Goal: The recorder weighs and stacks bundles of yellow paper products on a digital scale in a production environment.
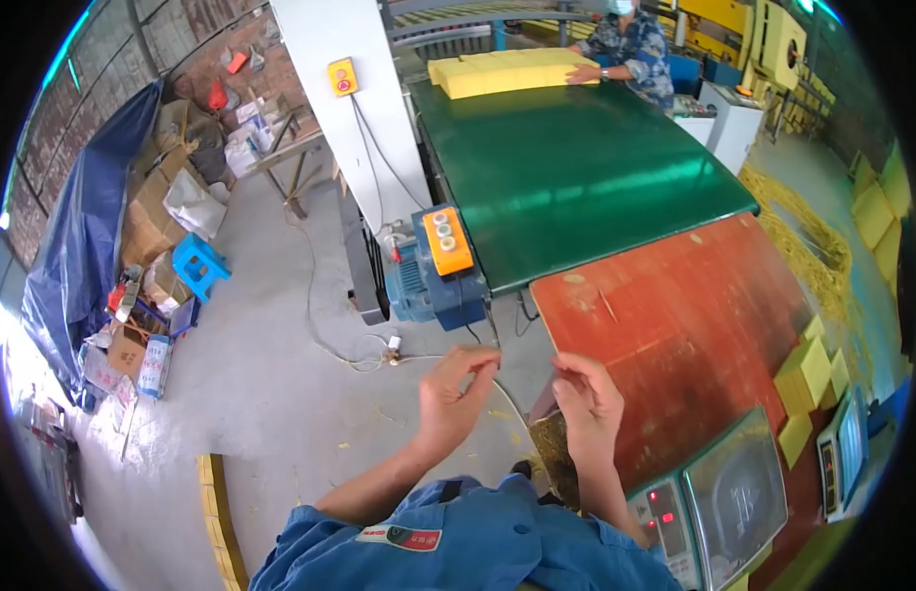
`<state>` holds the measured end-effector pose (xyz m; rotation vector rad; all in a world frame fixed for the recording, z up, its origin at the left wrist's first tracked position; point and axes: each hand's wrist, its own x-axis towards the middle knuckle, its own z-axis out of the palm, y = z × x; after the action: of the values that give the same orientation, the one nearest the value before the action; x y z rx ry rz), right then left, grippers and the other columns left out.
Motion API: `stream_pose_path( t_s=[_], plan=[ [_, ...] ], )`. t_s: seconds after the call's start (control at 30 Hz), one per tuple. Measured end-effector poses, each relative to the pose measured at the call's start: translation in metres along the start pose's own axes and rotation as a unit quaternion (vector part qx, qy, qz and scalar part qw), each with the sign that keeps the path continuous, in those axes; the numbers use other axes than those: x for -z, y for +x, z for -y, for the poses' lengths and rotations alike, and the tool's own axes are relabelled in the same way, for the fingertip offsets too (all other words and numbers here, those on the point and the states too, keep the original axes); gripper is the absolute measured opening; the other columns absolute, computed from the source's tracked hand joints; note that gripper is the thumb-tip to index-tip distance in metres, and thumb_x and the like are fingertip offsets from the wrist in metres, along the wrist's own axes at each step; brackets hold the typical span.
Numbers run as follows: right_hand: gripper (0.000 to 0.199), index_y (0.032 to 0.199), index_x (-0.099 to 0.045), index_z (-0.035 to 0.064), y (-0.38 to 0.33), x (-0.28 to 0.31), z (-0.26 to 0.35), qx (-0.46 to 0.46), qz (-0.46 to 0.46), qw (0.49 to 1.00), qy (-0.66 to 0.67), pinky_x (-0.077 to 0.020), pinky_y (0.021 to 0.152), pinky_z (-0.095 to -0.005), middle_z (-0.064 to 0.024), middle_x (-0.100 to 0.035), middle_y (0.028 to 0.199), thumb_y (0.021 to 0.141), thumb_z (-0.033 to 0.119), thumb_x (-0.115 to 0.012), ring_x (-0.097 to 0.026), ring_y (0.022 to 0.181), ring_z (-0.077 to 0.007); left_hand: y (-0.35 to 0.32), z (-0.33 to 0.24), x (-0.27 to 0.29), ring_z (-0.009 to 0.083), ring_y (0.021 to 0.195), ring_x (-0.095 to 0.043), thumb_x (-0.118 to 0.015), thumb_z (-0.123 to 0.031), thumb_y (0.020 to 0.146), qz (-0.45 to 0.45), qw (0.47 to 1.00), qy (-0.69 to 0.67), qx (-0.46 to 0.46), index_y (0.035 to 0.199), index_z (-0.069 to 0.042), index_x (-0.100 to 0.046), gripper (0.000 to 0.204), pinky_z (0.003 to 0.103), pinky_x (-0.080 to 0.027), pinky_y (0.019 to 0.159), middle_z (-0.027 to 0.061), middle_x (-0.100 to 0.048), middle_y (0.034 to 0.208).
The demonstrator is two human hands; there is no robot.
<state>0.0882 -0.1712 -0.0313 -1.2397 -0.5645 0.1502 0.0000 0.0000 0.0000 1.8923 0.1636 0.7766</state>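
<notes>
Far left: a dark blue tarp (pixel 73 246) hangs in folds; cardboard boxes (pixel 154 225) and bags heap against it. Just right of the heap, a bright blue stool (pixel 199 266) on grey floor. Nearer, low in view, a curved row of yellow blocks (pixel 217 512) on the floor.

White machine column (pixel 364 128), yellow switch box (pixel 342 77) on its face. At its foot a pale cable (pixel 325 340) snakes over the floor toward the space below the hands: a trip line. Blue motor (pixel 410 284) juts out at the belt's near-left corner, orange button box (pixel 448 241) on top; both block the way straight ahead of the left hand (pixel 456 399).

Left hand: raised, fingers bent, thumb near the fingertips; nothing visible in it, cannot tell whether the tips meet. Right hand (pixel 589 399): nothing held, half curled, gap between thumb and fingers, at the left edge of the red-brown table (pixel 675 315), contact unclear.

Beyond the table, green belt (pixel 576 187), with a long yellow stack (pixel 517 74) across its far end; a co-worker (pixel 630 59) has a hand on the stack.

Near-right: a digital scale (pixel 739 502) fills the table's near end, close by the right forearm. Yellow pieces (pixel 805 379) crowd the right edge, a second scale (pixel 844 458) outside them. Behind, yellow shreds (pixel 808 231) litter the floor.
</notes>
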Motion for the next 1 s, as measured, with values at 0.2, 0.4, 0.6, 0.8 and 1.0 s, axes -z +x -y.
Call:
stream_pose_path(
  t_s=[0.2,0.4,0.6,0.8,1.0],
  plan=[
    [0.035,0.121,-0.066,0.0008,0.120,-0.055,-0.059,-0.011,0.081,0.990,-0.119,-0.0494,0.096,-0.0345,-0.0117,-0.070,0.119,0.086,0.002,-0.068,-0.066,0.111,-0.0225,0.082,0.064,0.021,0.0259,0.082,-0.070,-0.067,0.004,0.088,-0.111,0.986,0.127,-0.004,0.105,0.003,-0.070,0.018,0.032,-0.056,0.073,0.0164,-0.071,0.096],
    [0.043,0.126,-0.062,0.0015,0.181,-0.115,-0.114,0.139,0.094,0.927,-0.335,-0.0496,0.097,-0.0453,-0.0170,-0.063,0.125,0.083,0.000,-0.066,-0.059,0.116,-0.0372,0.139,0.140,0.053,0.0334,0.095,-0.066,-0.070,-0.001,0.083,-0.025,0.961,0.274,-0.015,0.118,0.002,-0.066,0.036,0.040,-0.055,0.080,0.0159,-0.066,0.106],
    [0.043,0.127,-0.061,0.0041,0.216,-0.138,-0.156,0.145,0.090,0.876,-0.451,-0.0448,0.101,-0.0489,-0.0163,-0.060,0.129,0.084,0.001,-0.064,-0.055,0.121,-0.0390,0.186,0.191,0.066,0.0348,0.094,-0.060,-0.071,-0.001,0.077,0.065,0.950,0.288,-0.107,0.122,0.001,-0.064,0.046,0.043,-0.052,0.080,0.0155,-0.061,0.107],
    [0.049,0.127,-0.064,0.0083,0.210,-0.141,-0.160,0.132,0.104,0.828,-0.535,-0.0427,0.101,-0.0483,-0.0135,-0.058,0.132,0.078,0.003,-0.066,-0.052,0.127,-0.0365,0.200,0.201,0.081,0.0293,0.087,-0.059,-0.072,-0.006,0.076,0.147,0.913,0.342,-0.165,0.118,0.000,-0.065,0.043,0.041,-0.049,0.072,0.0123,-0.059,0.100],
    [0.041,0.119,-0.068,0.0069,0.219,-0.148,-0.159,0.137,0.071,0.849,-0.505,-0.0452,0.100,-0.0468,-0.0138,-0.062,0.127,0.078,0.000,-0.065,-0.055,0.124,-0.0378,0.210,0.204,0.081,0.0229,0.078,-0.061,-0.067,-0.013,0.081,0.201,0.864,0.400,-0.230,0.114,0.002,-0.065,0.036,0.037,-0.047,0.065,0.0074,-0.059,0.083]
  ],
)
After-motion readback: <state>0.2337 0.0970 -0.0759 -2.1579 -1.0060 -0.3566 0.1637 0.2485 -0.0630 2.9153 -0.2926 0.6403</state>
